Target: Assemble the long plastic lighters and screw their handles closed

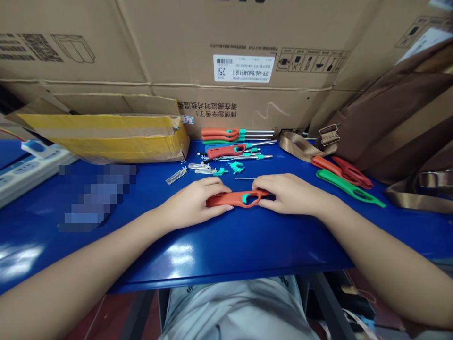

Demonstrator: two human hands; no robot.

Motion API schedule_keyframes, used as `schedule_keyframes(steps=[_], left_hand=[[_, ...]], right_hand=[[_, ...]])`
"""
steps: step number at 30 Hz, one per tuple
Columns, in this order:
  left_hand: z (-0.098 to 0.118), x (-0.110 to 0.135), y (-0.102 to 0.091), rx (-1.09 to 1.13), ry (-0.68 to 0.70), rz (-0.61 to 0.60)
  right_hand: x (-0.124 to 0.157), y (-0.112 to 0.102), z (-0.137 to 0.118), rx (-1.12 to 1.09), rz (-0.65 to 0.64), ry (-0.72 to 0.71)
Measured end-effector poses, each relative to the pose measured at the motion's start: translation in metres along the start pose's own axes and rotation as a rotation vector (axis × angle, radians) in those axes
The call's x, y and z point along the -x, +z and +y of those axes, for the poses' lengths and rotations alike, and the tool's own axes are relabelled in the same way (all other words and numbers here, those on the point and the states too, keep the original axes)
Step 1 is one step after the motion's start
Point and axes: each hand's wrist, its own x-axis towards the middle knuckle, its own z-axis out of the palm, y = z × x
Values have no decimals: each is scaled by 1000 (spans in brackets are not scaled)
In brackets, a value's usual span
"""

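An orange-red utility lighter body (234,199) with a teal trigger lies level between my hands, just above the blue table. My left hand (194,202) is closed round its rear end, fingers above and thumb below. At the trigger-loop end, my right hand (290,194) pinches the front of the same body; its fingers partly hide that end. A thin metal rod (245,178) lies beside the right fingertips. Just beyond, loose teal plastic parts (236,167) and several clear fuel tubes (176,175) are scattered on the table.
Several lighters with metal barrels (226,150) are stacked farther back. Green (348,187) and red handle shells (352,172) lie right, near a brown bag (392,108) with straps. A yellow-taped carton (109,139) and a power strip (31,172) stand left. Large cardboard (159,52) walls the back.
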Motion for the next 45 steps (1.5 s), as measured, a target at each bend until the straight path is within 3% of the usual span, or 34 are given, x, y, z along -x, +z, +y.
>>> schedule_keyframes(steps=[6,12,20,27,33,39,45], left_hand=[[0,1,2,3,32,79],[0,2,9,-29,-12,39],[5,0,8,-41,-22,50],[6,1,9,-94,-43,29],[12,0,17,-121,-76,40],[18,3,21,-160,-80,65],[23,7,12,-240,-124,14]], right_hand=[[1,-2,1,9,18,-35],[3,-3,1,-7,-2,-93],[-4,1,16,127,265,101],[0,5,33,190,144,210],[5,-2,51,141,79,164],[-11,-1,18,-39,231,170],[-57,5,-10,-149,371,32]])
